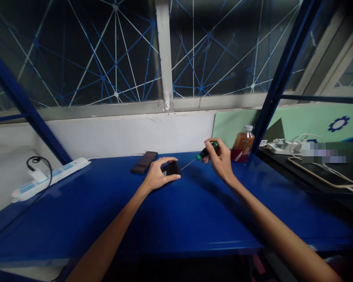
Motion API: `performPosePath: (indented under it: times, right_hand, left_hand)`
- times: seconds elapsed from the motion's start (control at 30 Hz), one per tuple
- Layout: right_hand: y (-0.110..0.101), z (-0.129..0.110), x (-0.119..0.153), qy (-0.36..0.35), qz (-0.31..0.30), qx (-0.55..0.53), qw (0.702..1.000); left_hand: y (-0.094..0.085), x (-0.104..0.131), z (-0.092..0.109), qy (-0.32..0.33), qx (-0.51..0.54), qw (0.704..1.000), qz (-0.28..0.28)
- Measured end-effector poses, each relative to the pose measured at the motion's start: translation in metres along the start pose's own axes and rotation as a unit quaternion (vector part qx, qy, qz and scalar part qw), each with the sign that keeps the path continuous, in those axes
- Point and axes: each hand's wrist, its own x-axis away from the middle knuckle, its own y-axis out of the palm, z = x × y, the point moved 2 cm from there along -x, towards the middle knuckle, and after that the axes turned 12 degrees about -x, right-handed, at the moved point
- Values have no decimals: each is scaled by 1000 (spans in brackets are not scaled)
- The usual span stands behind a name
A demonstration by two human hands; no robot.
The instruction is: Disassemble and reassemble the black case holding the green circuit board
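Note:
My left hand (159,175) grips a small dark, box-like device (171,169) by its edges, thumb on the near side and fingers on the far side, low over the blue table. What kind of device it is I cannot make out. In my right hand (220,158) is a screwdriver (198,157) with a green and black handle, its fingers wrapped round the grip. The thin metal shaft slants down to the left, and its tip is at the device's right end. Whether the tip touches it is too small to tell. Just behind my left hand lies a dark smartphone (144,162).
A white power strip (54,178) with a plugged-in charger and black cable lies at the left of the blue table (176,219). At the back right stands a drink bottle (243,144). Further right, another phone (320,172) and white cables lie on a black surface. Blue frame posts flank the table.

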Motion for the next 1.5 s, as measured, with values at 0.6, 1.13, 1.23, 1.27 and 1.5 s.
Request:
performPosePath:
  times: [0.6, 1.13, 1.23, 1.27, 1.5]
  right_hand:
    - [3, -5, 5, -18, -13, -30, 999]
    - [0, -6, 1, -28, -35, -2, 999]
    - [0, -11, 2, -36, -15, 30, 999]
    - [0, -11, 2, -38, -10, 40, 998]
    - [-1, -8, 3, -33, -37, 26, 998]
  left_hand:
    - [-1, 0, -2, 1, -4, 1000, 6]
    - [1, 1, -3, 0, -5, 1000, 3]
    - [1, 1, -3, 0, -3, 1000, 0]
    - [1, 1, -3, 0, -3, 1000, -1]
    - [1, 0, -2, -2, -4, 1000, -7]
